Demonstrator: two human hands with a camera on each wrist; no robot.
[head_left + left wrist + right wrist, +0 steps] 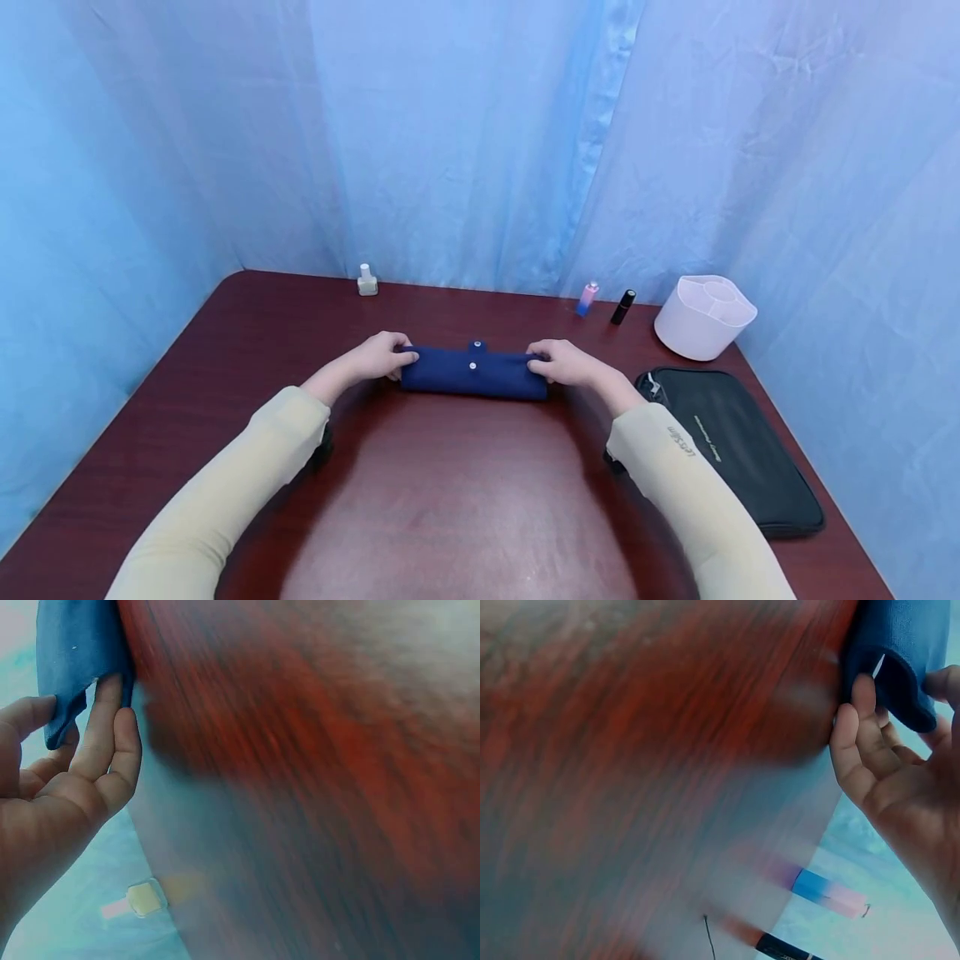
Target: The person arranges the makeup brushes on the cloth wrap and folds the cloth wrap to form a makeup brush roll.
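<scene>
A navy blue folded fabric pouch (474, 379) spans the space between both hands at mid-table. One white snap button sits on its front, and a small tab with another snap sticks up at its far edge. My left hand (375, 357) pinches the pouch's left end, thumb on top. In the left wrist view, other fingers (97, 735) reach to the open end of the folded cloth (79, 645). At the opposite end, my right hand (567, 364) pinches the cloth the same way. The right wrist view shows fingertips (863, 694) at the hollow of the fold.
A nail polish bottle (367, 283) stands at the back left of the dark red table (450, 500). Toward the back right are a pink-and-blue tube (587, 300), a black tube (622, 308) and a white divided holder (693, 329). A black zip case (750, 467) lies beside my right forearm.
</scene>
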